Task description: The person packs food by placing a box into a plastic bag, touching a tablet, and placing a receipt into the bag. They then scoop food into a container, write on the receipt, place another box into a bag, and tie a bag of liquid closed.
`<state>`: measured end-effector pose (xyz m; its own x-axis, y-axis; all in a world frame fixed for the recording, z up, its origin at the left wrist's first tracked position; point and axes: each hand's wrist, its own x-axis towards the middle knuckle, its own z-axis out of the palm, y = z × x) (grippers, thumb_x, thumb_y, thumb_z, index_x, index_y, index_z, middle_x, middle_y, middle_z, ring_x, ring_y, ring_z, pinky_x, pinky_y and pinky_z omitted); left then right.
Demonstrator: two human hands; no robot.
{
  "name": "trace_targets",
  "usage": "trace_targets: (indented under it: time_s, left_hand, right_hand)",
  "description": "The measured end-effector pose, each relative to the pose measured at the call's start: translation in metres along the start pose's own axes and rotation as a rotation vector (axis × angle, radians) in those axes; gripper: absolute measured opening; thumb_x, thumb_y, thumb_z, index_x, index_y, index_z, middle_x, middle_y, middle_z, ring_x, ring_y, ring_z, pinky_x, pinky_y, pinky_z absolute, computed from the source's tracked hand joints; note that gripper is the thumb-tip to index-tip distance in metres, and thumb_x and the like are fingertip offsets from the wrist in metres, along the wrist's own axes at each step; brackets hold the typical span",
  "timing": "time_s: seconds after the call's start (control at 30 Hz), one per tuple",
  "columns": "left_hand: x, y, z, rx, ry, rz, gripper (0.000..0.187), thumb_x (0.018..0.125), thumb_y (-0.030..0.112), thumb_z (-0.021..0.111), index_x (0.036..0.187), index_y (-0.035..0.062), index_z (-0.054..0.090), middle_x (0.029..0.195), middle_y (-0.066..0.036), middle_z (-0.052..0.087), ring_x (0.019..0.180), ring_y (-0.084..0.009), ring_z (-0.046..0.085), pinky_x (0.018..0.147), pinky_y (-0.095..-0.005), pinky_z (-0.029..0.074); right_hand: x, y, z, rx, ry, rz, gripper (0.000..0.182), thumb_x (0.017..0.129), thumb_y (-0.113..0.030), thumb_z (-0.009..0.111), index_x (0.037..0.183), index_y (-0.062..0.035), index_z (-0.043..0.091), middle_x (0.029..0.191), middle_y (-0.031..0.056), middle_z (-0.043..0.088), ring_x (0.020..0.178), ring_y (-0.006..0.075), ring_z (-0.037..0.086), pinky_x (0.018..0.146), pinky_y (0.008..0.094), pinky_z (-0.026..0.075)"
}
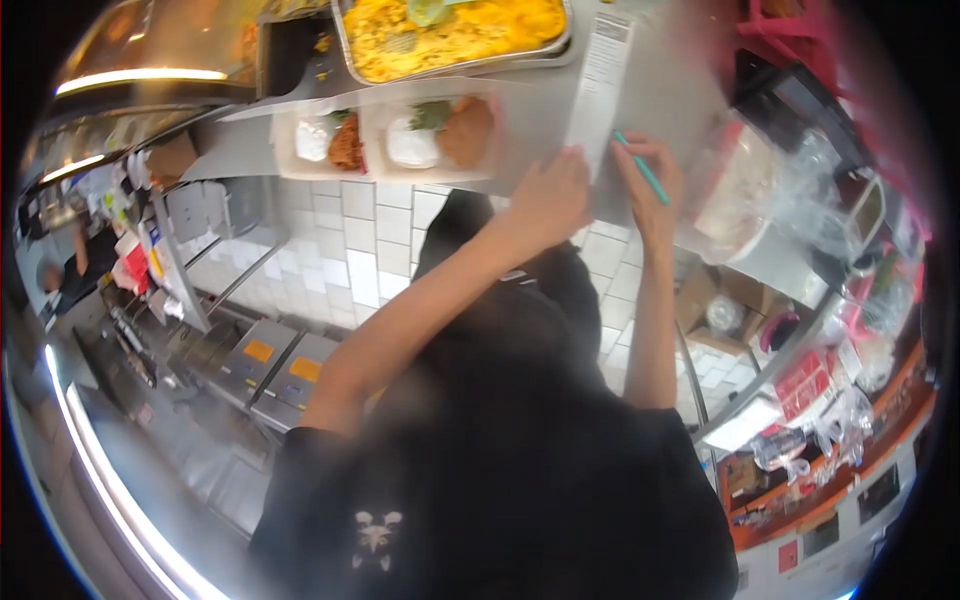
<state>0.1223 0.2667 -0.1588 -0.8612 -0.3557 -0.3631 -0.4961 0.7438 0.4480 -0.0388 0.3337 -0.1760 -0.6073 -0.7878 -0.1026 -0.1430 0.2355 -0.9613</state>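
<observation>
My right hand point(648, 180) has its fingers closed around a teal pen point(643, 168), beside the lower end of a long printed receipt point(602, 80). The receipt lies on the metal counter. My left hand point(552, 198) is at the receipt's near end, fingertips together on its edge; part of the grip is hidden. To the left stand two open takeout boxes. One box point(283, 150) holds something white and reddish-orange food; the other box point(374, 155) holds something white, greens and a brown-orange piece.
A foil tray point(470, 70) of yellow food sits at the back. On the right are clear plastic bags point(800, 190), a dark device point(805, 110) and a cardboard box point(725, 310) lower down. Steel units point(290, 365) stand behind at left. Another person point(75, 265) is at far left.
</observation>
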Motion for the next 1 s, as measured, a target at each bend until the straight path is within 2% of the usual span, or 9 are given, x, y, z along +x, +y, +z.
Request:
trace_targets:
  time_s: [0.07, 0.2, 0.43, 0.53, 0.63, 0.7, 0.77, 0.83, 1.0]
  left_hand:
    - [0.0, 0.003, 0.002, -0.002, 0.024, -0.013, 0.073, 0.083, 0.037, 0.069, 0.134, -0.0094, 0.044, 0.145, -0.029, 0.039, 0.137, -0.0384, 0.038, 0.104, -0.0522, 0.039]
    - [-0.002, 0.002, 0.008, -0.016, 0.009, -0.015, 0.075, 0.084, 0.038, 0.067, 0.135, -0.011, 0.041, 0.147, -0.031, 0.036, 0.14, -0.0401, 0.033, 0.109, -0.0524, 0.033]
    - [-0.015, -0.014, 0.009, -0.136, 0.065, 0.081, 0.068, 0.087, 0.037, 0.065, 0.133, -0.0077, 0.045, 0.148, -0.03, 0.034, 0.14, -0.0407, 0.033, 0.108, -0.0531, 0.034]
    - [-0.023, -0.013, 0.005, -0.069, -0.022, 0.08, 0.064, 0.087, 0.037, 0.065, 0.131, -0.0067, 0.048, 0.15, -0.029, 0.033, 0.141, -0.0403, 0.032, 0.108, -0.0549, 0.033]
    - [-0.024, -0.014, 0.005, -0.122, -0.045, 0.085, 0.063, 0.087, 0.036, 0.065, 0.131, -0.007, 0.049, 0.151, -0.027, 0.033, 0.141, -0.0397, 0.031, 0.108, -0.057, 0.033]
    - [-0.021, -0.015, 0.007, -0.109, -0.06, 0.046, 0.064, 0.087, 0.038, 0.065, 0.131, -0.0069, 0.049, 0.15, -0.034, 0.027, 0.141, -0.0419, 0.031, 0.108, -0.0583, 0.033]
    - [-0.014, -0.013, 0.008, -0.128, -0.058, 0.067, 0.065, 0.087, 0.038, 0.065, 0.131, -0.0069, 0.049, 0.149, -0.037, 0.024, 0.141, -0.043, 0.031, 0.108, -0.0589, 0.033]
    - [-0.014, -0.015, 0.008, -0.112, -0.041, 0.073, 0.064, 0.087, 0.04, 0.065, 0.129, -0.0074, 0.05, 0.149, -0.041, 0.019, 0.137, -0.0462, 0.035, 0.107, -0.0592, 0.035]
    - [-0.009, -0.013, -0.005, -0.1, -0.111, 0.061, 0.058, 0.089, 0.042, 0.063, 0.122, -0.006, 0.056, 0.15, -0.039, 0.018, 0.13, -0.0472, 0.042, 0.104, -0.0597, 0.038]
  right_hand:
    - [-0.006, 0.007, 0.011, 0.089, 0.009, -0.002, 0.01, 0.086, -0.002, 0.069, 0.094, -0.0013, 0.063, 0.095, 0.0063, 0.067, 0.077, 0.0071, 0.058, 0.068, 0.0213, 0.046]
    - [-0.011, 0.012, 0.02, -0.001, 0.0, 0.006, 0.011, 0.087, -0.003, 0.067, 0.096, -0.001, 0.061, 0.093, 0.0066, 0.067, 0.081, 0.0094, 0.06, 0.071, 0.0235, 0.048]
    - [-0.01, 0.034, 0.024, -0.04, 0.012, -0.075, 0.01, 0.091, -0.003, 0.062, 0.101, -0.0005, 0.061, 0.094, 0.0088, 0.069, 0.084, 0.0124, 0.063, 0.074, 0.025, 0.049]
    - [-0.009, 0.025, 0.027, -0.121, 0.015, -0.145, 0.009, 0.093, -0.003, 0.061, 0.101, 0.0004, 0.061, 0.095, 0.0104, 0.069, 0.085, 0.013, 0.064, 0.075, 0.0248, 0.05]
    - [-0.011, 0.033, 0.037, 0.009, 0.006, -0.102, 0.008, 0.093, -0.003, 0.06, 0.1, 0.001, 0.061, 0.095, 0.0104, 0.069, 0.086, 0.013, 0.064, 0.075, 0.0251, 0.05]
    - [-0.009, 0.032, 0.025, -0.149, 0.004, -0.122, 0.009, 0.093, -0.004, 0.061, 0.1, 0.0004, 0.061, 0.093, 0.0096, 0.069, 0.087, 0.0132, 0.065, 0.074, 0.0259, 0.051]
    - [-0.008, 0.046, 0.026, -0.105, 0.057, -0.176, 0.012, 0.088, -0.007, 0.066, 0.099, -0.003, 0.063, 0.089, 0.0058, 0.067, 0.079, 0.0108, 0.061, 0.068, 0.0239, 0.048]
    - [-0.01, 0.051, 0.026, -0.039, 0.037, -0.089, 0.011, 0.086, -0.007, 0.067, 0.097, -0.0037, 0.064, 0.085, 0.003, 0.065, 0.073, 0.0077, 0.056, 0.064, 0.0222, 0.046]
    - [-0.011, 0.047, 0.028, 0.036, 0.05, -0.054, 0.012, 0.083, -0.005, 0.067, 0.094, -0.0039, 0.064, 0.084, 0.0013, 0.065, 0.071, 0.0075, 0.055, 0.064, 0.0222, 0.045]
